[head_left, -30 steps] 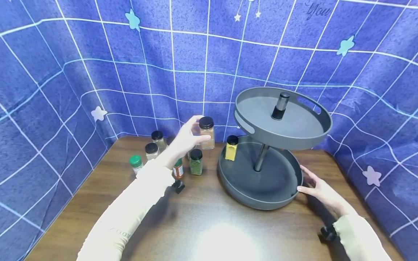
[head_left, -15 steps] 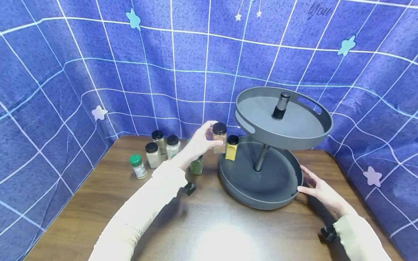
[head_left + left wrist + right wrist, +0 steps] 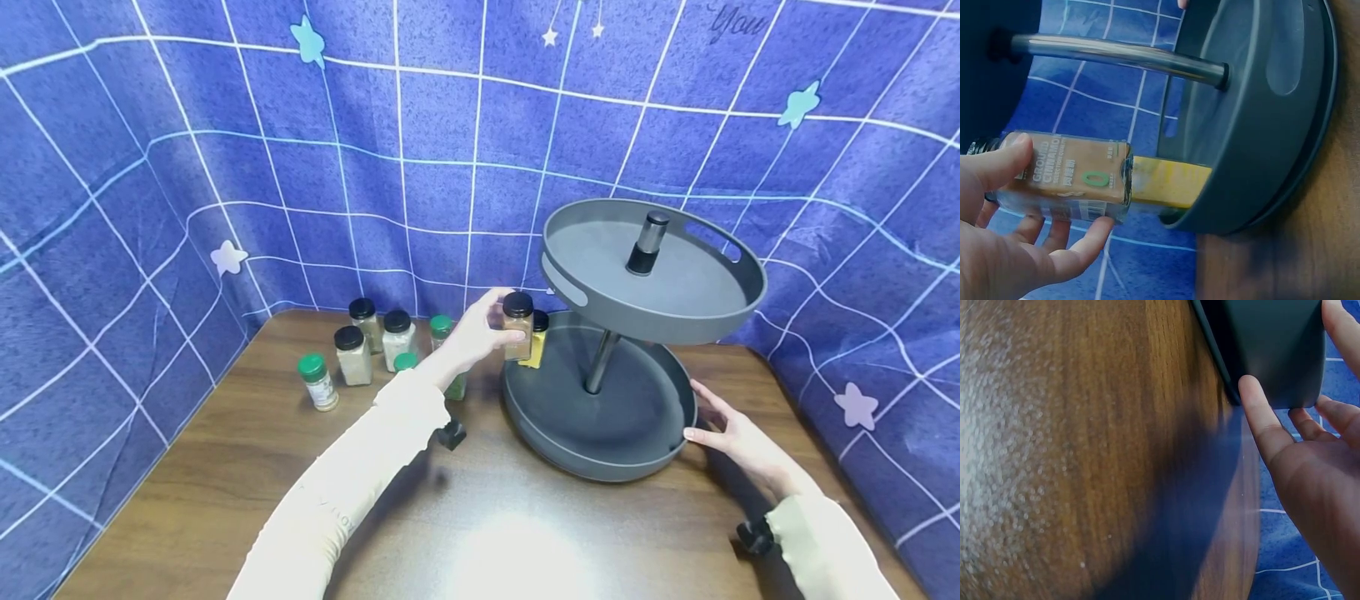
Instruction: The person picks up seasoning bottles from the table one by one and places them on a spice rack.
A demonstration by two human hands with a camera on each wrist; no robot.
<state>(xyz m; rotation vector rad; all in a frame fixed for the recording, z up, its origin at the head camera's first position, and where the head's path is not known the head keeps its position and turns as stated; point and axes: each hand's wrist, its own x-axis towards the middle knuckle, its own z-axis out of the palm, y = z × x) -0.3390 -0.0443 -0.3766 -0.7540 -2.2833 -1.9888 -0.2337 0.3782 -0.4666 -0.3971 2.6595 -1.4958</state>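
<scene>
A glass jar of ground cinnamon [image 3: 1066, 165] with a black lid is gripped by my left hand [image 3: 480, 332], thumb on one side and fingers on the other. It hangs over the left rim of the grey two-tier turntable's lower tray [image 3: 600, 471]. Right behind it, a jar of yellow spice [image 3: 1169, 182] stands inside that tray, partly hidden in the head view. My right hand [image 3: 738, 442] rests against the right side of the lower tray, its fairly straight fingers touching the outer wall [image 3: 1279, 356].
Several spice jars stand on the wooden table [image 3: 420, 517] at left, including a green-capped shaker [image 3: 318, 383] and a black-lidded jar [image 3: 353, 357]. My left arm partly covers others. The upper tray [image 3: 690, 283] overhangs the lower one. A blue curtain [image 3: 337, 208] hangs behind.
My left hand has carried the cinnamon jar rightward and slightly down, from above the table to the lower tray's left rim beside the yellow jar. The right hand stays in place.
</scene>
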